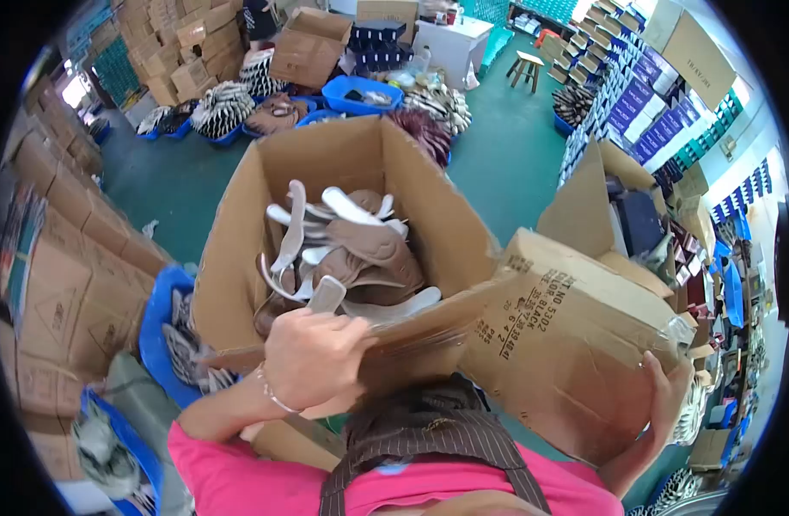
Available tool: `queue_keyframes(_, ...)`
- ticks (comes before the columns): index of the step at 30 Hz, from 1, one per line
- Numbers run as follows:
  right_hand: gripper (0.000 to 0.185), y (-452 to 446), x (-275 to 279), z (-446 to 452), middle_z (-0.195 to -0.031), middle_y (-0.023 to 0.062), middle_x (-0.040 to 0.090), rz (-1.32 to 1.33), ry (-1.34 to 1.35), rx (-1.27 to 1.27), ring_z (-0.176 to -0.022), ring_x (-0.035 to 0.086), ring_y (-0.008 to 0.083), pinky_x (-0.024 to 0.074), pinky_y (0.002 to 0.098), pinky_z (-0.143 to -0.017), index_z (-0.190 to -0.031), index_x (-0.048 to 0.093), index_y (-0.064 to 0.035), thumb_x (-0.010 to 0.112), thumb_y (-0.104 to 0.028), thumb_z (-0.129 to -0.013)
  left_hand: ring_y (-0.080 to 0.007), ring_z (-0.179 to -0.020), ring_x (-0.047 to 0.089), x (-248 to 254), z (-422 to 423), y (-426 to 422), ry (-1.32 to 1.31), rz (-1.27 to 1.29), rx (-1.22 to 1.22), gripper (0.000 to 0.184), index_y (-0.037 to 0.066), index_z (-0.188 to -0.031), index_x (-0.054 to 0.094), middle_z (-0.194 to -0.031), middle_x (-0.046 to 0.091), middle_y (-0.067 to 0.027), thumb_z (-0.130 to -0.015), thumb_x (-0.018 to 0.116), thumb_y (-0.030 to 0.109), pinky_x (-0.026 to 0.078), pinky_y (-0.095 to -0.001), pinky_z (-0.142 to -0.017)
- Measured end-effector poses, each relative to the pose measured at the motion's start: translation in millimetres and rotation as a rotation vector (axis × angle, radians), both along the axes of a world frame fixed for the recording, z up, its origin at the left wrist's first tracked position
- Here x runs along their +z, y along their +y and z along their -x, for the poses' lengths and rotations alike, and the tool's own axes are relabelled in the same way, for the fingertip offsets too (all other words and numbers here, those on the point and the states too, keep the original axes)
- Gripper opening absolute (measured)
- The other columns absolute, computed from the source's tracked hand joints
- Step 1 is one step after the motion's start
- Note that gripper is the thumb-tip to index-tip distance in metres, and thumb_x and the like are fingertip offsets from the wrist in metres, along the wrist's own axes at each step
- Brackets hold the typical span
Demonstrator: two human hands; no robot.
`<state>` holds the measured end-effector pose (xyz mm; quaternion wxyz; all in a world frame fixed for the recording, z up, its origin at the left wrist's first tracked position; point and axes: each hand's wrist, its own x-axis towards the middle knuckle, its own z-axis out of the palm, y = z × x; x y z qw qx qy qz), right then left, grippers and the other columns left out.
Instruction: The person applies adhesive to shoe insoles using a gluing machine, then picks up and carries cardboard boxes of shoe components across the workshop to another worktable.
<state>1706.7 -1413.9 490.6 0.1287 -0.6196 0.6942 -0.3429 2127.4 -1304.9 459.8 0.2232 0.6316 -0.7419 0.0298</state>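
Note:
In front of me stands an open cardboard carton (429, 185) holding a jumbled pile of brown and whitish shoe parts (373, 245), some curved and strip-like. My left hand (321, 357), with a bracelet on its wrist, is closed in a fist over the carton's near edge. A pale, round-ended shoe part (328, 294) sticks up right behind its thumb; whether the fist grips this part or the edge is hidden. To the right, my right hand (667, 391) clasps the far side of a printed brown carton (566, 353) that leans against the open one.
Blue tubs (362, 95) of shoe parts stand beyond the carton, and another blue tub (167, 331) sits close at left. Stacked cartons (59, 301) line the left side. At right are another open carton (584, 198) and piled shoe boxes (644, 112). A stool (525, 64) stands farther back.

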Motion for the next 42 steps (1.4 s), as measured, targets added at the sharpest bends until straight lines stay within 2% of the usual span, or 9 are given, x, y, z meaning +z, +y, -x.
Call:
queue_keyframes(3,0.024,-62,4,-105,-0.082,0.0121,0.062,0.14,0.221,0.068,-0.073,0.055,0.0168,0.044,0.031,-0.066,-0.091,0.062,0.0061,0.069,-0.01,-0.074,-0.0235,-0.05,0.054,6,-98,-31,0.005,-0.027,0.088,0.019,0.009,-0.061,0.054,-0.053,0.052,-0.0058,-0.066,0.072,0.016,0.039,-0.0343,-0.047)
queue_keyframes(6,0.024,-120,23,-188,-0.077,0.0134,0.058,-0.023,-0.085,0.169,-0.071,0.052,0.0179,0.0414,0.0348,-0.063,-0.086,0.06,0.0064,0.069,-0.012,-0.072,-0.0259,-0.048,0.052,17,-176,-54,0.067,-0.024,0.167,0.021,0.008,-0.06,0.054,-0.052,0.05,-0.0071,-0.065,0.072,0.016,0.037,-0.0364,-0.046)
queue_keyframes(10,0.027,-181,3,-304,-0.063,0.0107,0.054,0.173,0.148,0.196,-0.06,0.049,0.0168,0.0389,0.0361,-0.054,-0.072,0.059,0.0064,0.071,-0.017,-0.07,-0.0283,-0.048,0.05,12,-302,-89,0.062,-0.049,0.247,0.024,0.006,-0.059,0.05,-0.052,0.048,-0.0095,-0.066,0.072,0.015,0.036,-0.0379,-0.047)
queue_keyframes(13,0.027,-196,0,-410,-0.057,0.009,0.051,0.119,-0.009,0.2,-0.054,0.046,0.0162,0.0375,0.0354,-0.05,-0.066,0.058,0.0054,0.072,-0.017,-0.07,-0.0307,-0.049,0.049,-4,-394,-110,0.061,-0.028,0.274,0.026,0.005,-0.058,0.048,-0.052,0.048,-0.0115,-0.067,0.071,0.015,0.036,-0.0389,-0.048)
queue_keyframes(21,0.019,-242,25,-683,-0.06,0.0025,0.058,0.024,-0.225,0.301,-0.056,0.049,0.0063,0.041,0.0278,-0.051,-0.077,0.065,0.006,0.067,-0.012,-0.074,-0.0271,-0.049,0.051,28,-637,-148,-0.004,-0.06,0.19,0.025,0.009,-0.06,0.049,-0.053,0.05,-0.008,-0.066,0.072,0.016,0.036,-0.0371,-0.047)
queue_keyframes(25,0.02,-263,22,-807,-0.078,0.0018,0.063,-0.066,-0.355,0.302,-0.068,0.055,0.0068,0.0448,0.0229,-0.061,-0.091,0.065,0.0046,0.064,-0.008,-0.075,-0.0339,-0.049,0.049,29,-746,-171,0.002,-0.068,0.3,0.026,0.004,-0.058,0.049,-0.053,0.048,-0.0142,-0.063,0.072,0.013,0.036,-0.0409,-0.049)
queue_keyframes(29,0.022,-294,6,-940,-0.077,0.0025,0.063,-0.043,-0.471,0.363,-0.067,0.055,0.007,0.0449,0.0254,-0.058,-0.088,0.065,0.0066,0.063,-0.012,-0.077,-0.0294,-0.053,0.058,11,-864,-190,-0.094,-0.048,0.277,0.02,0.008,-0.082,0.067,-0.062,0.06,-0.0135,-0.077,0.071,0.027,0.045,-0.0353,-0.05)
queue_keyframes(33,0.03,-336,-18,-1069,-0.09,0.005,0.062,-0.252,-0.676,0.342,-0.08,0.056,0.0093,0.0442,0.0252,-0.069,-0.098,0.062,0.0052,0.065,-0.013,-0.074,-0.0304,-0.052,0.057,21,-988,-197,-0.133,-0.069,0.386,0.017,0.01,-0.078,0.066,-0.061,0.058,-0.0133,-0.079,0.068,0.027,0.044,-0.0371,-0.049)
queue_keyframes(42,0.031,-350,-50,-1344,-0.079,0.0021,0.062,-0.27,-0.628,0.454,-0.068,0.055,0.0069,0.0437,0.0249,-0.056,-0.094,0.063,0.0068,0.067,-0.018,-0.076,-0.0318,-0.055,0.057,21,-1230,-187,-0.149,-0.149,0.421,0.021,0.009,-0.075,0.064,-0.062,0.059,-0.0137,-0.081,0.067,0.029,0.045,-0.0398,-0.051)
